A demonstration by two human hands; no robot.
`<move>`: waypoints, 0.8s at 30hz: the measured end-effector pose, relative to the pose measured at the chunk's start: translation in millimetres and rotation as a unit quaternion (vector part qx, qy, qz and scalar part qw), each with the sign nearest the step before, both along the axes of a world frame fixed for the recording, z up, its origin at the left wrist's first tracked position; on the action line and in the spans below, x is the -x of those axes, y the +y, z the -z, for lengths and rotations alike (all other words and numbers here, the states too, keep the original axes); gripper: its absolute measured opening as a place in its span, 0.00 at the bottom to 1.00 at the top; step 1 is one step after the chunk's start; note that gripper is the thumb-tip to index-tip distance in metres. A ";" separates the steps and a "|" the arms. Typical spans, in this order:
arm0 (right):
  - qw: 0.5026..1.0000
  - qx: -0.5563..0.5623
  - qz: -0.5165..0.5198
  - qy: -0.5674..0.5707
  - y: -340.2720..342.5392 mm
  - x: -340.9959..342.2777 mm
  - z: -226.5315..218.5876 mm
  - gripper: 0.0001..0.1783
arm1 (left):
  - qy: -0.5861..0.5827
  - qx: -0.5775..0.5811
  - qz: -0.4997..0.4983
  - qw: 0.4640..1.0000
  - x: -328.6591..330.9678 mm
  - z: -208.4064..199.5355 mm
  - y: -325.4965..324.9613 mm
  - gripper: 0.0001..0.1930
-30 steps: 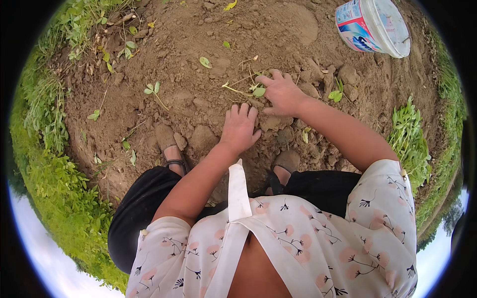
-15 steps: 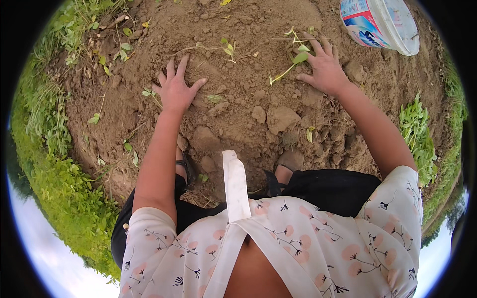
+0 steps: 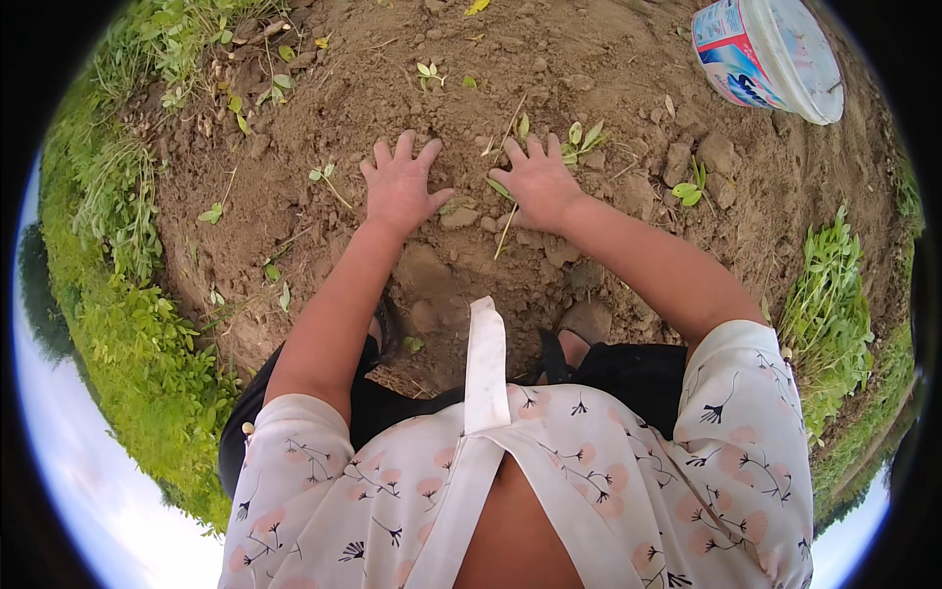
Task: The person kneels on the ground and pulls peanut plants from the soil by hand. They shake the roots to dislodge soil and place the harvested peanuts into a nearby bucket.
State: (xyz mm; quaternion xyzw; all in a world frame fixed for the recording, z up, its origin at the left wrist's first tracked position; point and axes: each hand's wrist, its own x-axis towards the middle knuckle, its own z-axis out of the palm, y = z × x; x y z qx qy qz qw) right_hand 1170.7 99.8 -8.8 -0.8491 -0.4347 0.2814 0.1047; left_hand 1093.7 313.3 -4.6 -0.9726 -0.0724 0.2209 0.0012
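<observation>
Loose, brown, clumpy soil (image 3: 324,128) carries a round white plastic bucket (image 3: 775,61) with a blue-and-red label.
The left hand (image 3: 400,189) spreads palm-down, its grip wide; the right hand (image 3: 540,187), grip also wide, covers one end of a thin pale stem (image 3: 505,232), just beside a small sprig of green leaves (image 3: 592,135).

Left hand (image 3: 400,192) and right hand (image 3: 542,190) — wide apart 0.5 s ago — are now closer.
</observation>
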 end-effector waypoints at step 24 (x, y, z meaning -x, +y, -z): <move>0.979 0.027 0.131 -0.155 -3.1 -32.8 32.6 0.24 | -0.053 0.061 0.004 0.997 31.8 -8.1 51.8 0.17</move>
